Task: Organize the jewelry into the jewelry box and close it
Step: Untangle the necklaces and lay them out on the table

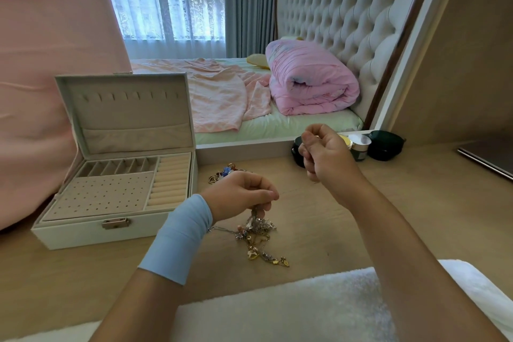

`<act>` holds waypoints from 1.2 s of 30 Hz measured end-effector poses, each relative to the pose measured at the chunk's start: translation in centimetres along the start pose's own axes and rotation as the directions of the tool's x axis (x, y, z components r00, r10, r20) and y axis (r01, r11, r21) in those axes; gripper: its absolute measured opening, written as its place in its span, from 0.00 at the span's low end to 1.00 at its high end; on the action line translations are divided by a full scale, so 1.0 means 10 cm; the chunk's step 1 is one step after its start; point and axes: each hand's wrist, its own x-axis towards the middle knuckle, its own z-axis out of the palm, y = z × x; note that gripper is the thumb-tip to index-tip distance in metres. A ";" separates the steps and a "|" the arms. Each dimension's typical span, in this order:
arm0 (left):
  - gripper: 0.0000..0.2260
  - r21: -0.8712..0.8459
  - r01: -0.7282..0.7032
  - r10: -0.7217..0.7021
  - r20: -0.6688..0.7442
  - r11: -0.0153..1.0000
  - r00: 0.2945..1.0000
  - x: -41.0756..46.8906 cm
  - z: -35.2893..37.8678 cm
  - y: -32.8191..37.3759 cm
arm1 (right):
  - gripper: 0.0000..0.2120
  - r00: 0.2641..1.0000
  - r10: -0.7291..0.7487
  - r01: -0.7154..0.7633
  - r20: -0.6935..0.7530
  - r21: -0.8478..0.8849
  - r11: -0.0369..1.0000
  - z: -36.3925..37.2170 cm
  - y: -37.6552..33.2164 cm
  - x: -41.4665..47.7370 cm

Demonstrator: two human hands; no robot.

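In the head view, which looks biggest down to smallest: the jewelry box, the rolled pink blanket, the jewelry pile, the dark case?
1. jewelry box
2. rolled pink blanket
3. jewelry pile
4. dark case
The box sits nearer, so the blanket may really be bigger.

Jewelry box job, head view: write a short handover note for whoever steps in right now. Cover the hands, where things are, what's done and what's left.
Left hand: pinches a silver chain that hangs down into the jewelry pile on the wooden top.
Right hand: raised, fingers curled; whether it pinches anything is too fine to tell.
Jewelry box: left of the hands, lid upright, visible compartments hold nothing.
Smaller cluster: behind the left hand.
Done: box is open.
Left: separate the pieces, put all of them in the box, close the lid.
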 end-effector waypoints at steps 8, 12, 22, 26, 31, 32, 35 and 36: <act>0.04 0.131 0.049 -0.045 -0.036 0.990 0.998 -0.02 -0.04 -0.03 | 0.09 0.847 0.255 0.205 0.466 -0.730 0.652 -0.01 0.05 -0.13; 0.06 0.209 0.125 -0.120 -0.034 0.970 0.992 -0.03 -0.04 -0.08 | 0.06 0.862 0.279 0.148 0.423 -0.737 0.660 -0.07 0.15 -0.10; 0.05 0.450 0.174 -0.068 -0.242 0.876 0.968 0.04 -0.01 -0.22 | 0.04 0.920 0.325 0.058 0.220 -0.895 0.443 -0.20 0.37 0.03; 0.04 0.544 0.198 -0.046 -0.281 0.815 0.959 0.05 0.02 -0.22 | 0.07 0.936 0.312 0.053 0.166 -0.938 0.342 -0.22 0.36 0.02; 0.06 0.590 0.212 0.004 -0.342 0.779 0.940 0.06 0.03 -0.20 | 0.09 0.950 0.274 0.062 0.153 -0.947 0.314 -0.22 0.36 0.02; 0.06 0.599 0.212 0.013 -0.347 0.772 0.938 0.07 0.04 -0.20 | 0.09 0.950 0.273 0.066 0.151 -0.953 0.297 -0.22 0.36 0.02; 0.06 0.639 0.208 0.029 -0.340 0.741 0.940 0.09 0.05 -0.22 | 0.09 0.954 0.265 0.090 0.140 -0.977 0.193 -0.19 0.37 0.03; 0.06 0.647 0.208 0.029 -0.336 0.734 0.941 0.09 0.06 -0.23 | 0.09 0.958 0.252 0.096 0.137 -0.981 0.168 -0.18 0.37 0.03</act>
